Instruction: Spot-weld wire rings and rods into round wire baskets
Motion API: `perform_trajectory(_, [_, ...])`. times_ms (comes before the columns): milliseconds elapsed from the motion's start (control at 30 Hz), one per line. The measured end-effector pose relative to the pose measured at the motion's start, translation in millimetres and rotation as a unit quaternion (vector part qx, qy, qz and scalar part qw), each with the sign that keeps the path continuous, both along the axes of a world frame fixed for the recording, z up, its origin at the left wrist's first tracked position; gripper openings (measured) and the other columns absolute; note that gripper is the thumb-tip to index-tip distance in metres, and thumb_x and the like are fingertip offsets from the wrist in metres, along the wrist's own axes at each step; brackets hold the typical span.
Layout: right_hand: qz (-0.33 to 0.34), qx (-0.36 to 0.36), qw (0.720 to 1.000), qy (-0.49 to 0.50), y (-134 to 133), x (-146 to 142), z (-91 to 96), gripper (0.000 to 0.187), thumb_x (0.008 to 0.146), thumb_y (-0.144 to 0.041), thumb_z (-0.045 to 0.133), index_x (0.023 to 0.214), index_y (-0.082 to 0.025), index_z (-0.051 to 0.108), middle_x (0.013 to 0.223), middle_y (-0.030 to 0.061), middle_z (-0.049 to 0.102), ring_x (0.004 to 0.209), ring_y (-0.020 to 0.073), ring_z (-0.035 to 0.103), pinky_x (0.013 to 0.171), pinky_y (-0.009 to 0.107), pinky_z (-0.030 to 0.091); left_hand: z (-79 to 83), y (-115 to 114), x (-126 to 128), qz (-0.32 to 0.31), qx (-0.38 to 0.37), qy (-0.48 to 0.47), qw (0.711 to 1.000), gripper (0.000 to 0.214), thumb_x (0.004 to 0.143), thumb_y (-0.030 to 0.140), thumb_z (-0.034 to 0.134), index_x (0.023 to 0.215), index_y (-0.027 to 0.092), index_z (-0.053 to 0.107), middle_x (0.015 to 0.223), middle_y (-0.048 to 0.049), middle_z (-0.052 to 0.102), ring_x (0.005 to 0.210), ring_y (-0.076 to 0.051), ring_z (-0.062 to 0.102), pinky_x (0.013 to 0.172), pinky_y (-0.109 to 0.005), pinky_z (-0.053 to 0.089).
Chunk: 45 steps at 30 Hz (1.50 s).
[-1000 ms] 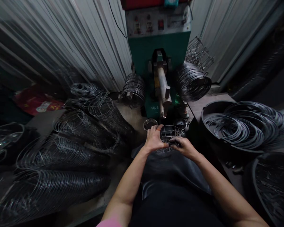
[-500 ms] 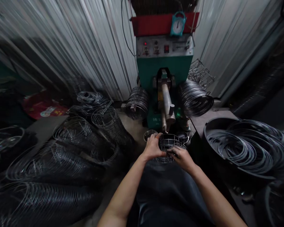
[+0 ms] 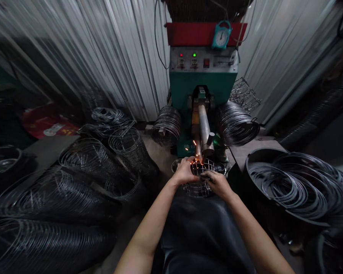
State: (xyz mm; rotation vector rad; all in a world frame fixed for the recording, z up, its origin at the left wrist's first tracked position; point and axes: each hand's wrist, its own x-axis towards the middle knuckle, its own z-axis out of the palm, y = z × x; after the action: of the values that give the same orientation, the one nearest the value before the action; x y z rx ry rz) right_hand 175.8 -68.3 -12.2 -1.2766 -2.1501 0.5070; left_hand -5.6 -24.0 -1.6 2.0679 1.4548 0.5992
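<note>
A round wire basket (image 3: 198,189) is between my hands, under the electrode arm of a green spot welder (image 3: 204,82). My left hand (image 3: 185,171) grips the basket's left side, thumb toward the middle. On the near right side my right hand (image 3: 215,180) is closed with its fingertips pinched at the wires. Orange sparks (image 3: 198,161) fly where the electrode tip (image 3: 198,152) meets the basket's far rim. A green and a red lamp glow on the welder's panel (image 3: 214,64).
Wire-ring coils (image 3: 167,125) hang left of the welder arm, others (image 3: 237,123) right of it. A large black tub (image 3: 254,158) of loose wire rings stands at right. Stacked wire frames (image 3: 85,194) crowd the left. A teal dial scale (image 3: 221,36) sits above the panel.
Sparks have appeared at the basket's rim and the green panel lamp has lit. The electrode arm has come down onto the wire. Both hands keep their hold; the camera view has shifted slightly.
</note>
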Motion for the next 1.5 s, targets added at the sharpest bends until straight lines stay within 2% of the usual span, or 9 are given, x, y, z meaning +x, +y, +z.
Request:
perform_trajectory(333, [-0.04, 0.027, 0.999, 0.021, 16, -3, -5.3, 0.022, 0.083, -0.017, 0.047, 0.094, -0.023, 0.065, 0.096, 0.0057, 0.066, 0.089, 0.0183, 0.062, 0.079, 0.031, 0.049, -1.8, 19, 6, 0.035, 0.018, 0.031, 0.999, 0.093, 0.045, 0.044, 0.077, 0.126, 0.022, 0.038, 0.119, -0.0102, 0.047, 0.113, -0.03, 0.044, 0.093, -0.043, 0.038])
perform_trajectory(467, [-0.118, 0.047, 0.987, 0.095, 1, -7, -2.2, 0.021, 0.081, -0.028, 0.053, 0.099, -0.023, 0.062, 0.103, 0.0072, 0.063, 0.094, 0.0201, 0.06, 0.083, 0.034, 0.047, -2.3, 23, 6, 0.035, 0.022, 0.028, 0.999, 0.094, 0.045, 0.048, 0.077, 0.126, 0.023, 0.038, 0.119, -0.0097, 0.047, 0.113, -0.03, 0.044, 0.093, -0.043, 0.038])
perform_trajectory(533, [-0.177, 0.011, 0.971, 0.162, -14, -7, -5.1, 0.027, 0.078, -0.036, 0.058, 0.101, -0.021, 0.059, 0.099, 0.0076, 0.063, 0.09, 0.0209, 0.06, 0.08, 0.035, 0.048, -1.7, 24, 6, 0.035, 0.032, 0.027, 0.999, 0.095, 0.044, 0.047, 0.078, 0.126, 0.022, 0.037, 0.12, -0.0102, 0.047, 0.114, -0.03, 0.043, 0.094, -0.044, 0.037])
perform_trajectory(633, [-0.228, -0.138, 0.923, 0.278, -37, -1, -17.4, 0.032, 0.074, -0.044, 0.059, 0.092, -0.019, 0.057, 0.076, 0.0041, 0.062, 0.068, 0.017, 0.058, 0.061, 0.029, 0.048, 0.1, 29, 7, 0.031, 0.037, 0.026, 0.999, 0.096, 0.043, 0.046, 0.08, 0.126, 0.021, 0.038, 0.122, -0.0109, 0.046, 0.116, -0.031, 0.042, 0.094, -0.045, 0.036])
perform_trajectory(700, [-0.235, -0.247, 0.87, 0.356, -48, 5, -27.9, 0.032, 0.072, -0.047, 0.057, 0.088, -0.018, 0.056, 0.062, 0.0, 0.055, 0.051, 0.0122, 0.049, 0.045, 0.024, 0.039, 1.2, 34, 9, 0.028, 0.032, 0.02, 0.999, 0.096, 0.043, 0.046, 0.08, 0.126, 0.021, 0.038, 0.123, -0.0108, 0.045, 0.117, -0.03, 0.041, 0.095, -0.044, 0.036])
perform_trajectory(800, [-0.232, -0.339, 0.795, 0.447, -57, 13, -39.3, 0.035, 0.067, -0.043, 0.061, 0.089, -0.018, 0.058, 0.059, -0.0025, 0.05, 0.043, 0.0079, 0.039, 0.039, 0.021, 0.028, 1.8, 42, 10, 0.035, 0.025, 0.016, 0.999, 0.094, 0.044, 0.046, 0.08, 0.125, 0.022, 0.039, 0.125, -0.0103, 0.045, 0.119, -0.029, 0.04, 0.096, -0.042, 0.035])
perform_trajectory(933, [-0.232, -0.367, 0.746, 0.505, -62, 17, -44.7, 0.038, 0.062, -0.034, 0.066, 0.095, -0.018, 0.058, 0.065, -0.0013, 0.053, 0.046, 0.0074, 0.041, 0.041, 0.02, 0.027, 0.4, 47, 8, 0.036, 0.021, 0.011, 0.999, 0.096, 0.042, 0.046, 0.08, 0.125, 0.022, 0.039, 0.124, -0.0106, 0.045, 0.119, -0.029, 0.041, 0.096, -0.042, 0.035])
perform_trajectory(1233, [-0.262, -0.386, 0.698, 0.543, -57, 26, -64.5, 0.014, 0.065, -0.025, 0.065, 0.077, -0.02, 0.06, 0.065, 0.0019, 0.056, 0.05, 0.011, 0.048, 0.036, 0.021, 0.032, -4.1, 55, 9, 0.025, 0.018, 0.008, 0.999, 0.097, 0.041, 0.048, 0.08, 0.125, 0.019, 0.041, 0.12, -0.0122, 0.048, 0.116, -0.031, 0.043, 0.095, -0.044, 0.036])
perform_trajectory(1500, [-0.307, -0.441, 0.563, 0.628, -73, 42, -60.4, 0.013, 0.063, -0.013, 0.066, 0.075, -0.016, 0.063, 0.059, 0.0007, 0.057, 0.053, 0.0109, 0.054, 0.045, 0.021, 0.045, -8.0, 69, 9, -0.037, 0.011, -0.01, 0.999, 0.099, 0.04, 0.042, 0.082, 0.126, 0.016, 0.04, 0.126, -0.0144, 0.044, 0.12, -0.032, 0.04, 0.099, -0.044, 0.034])
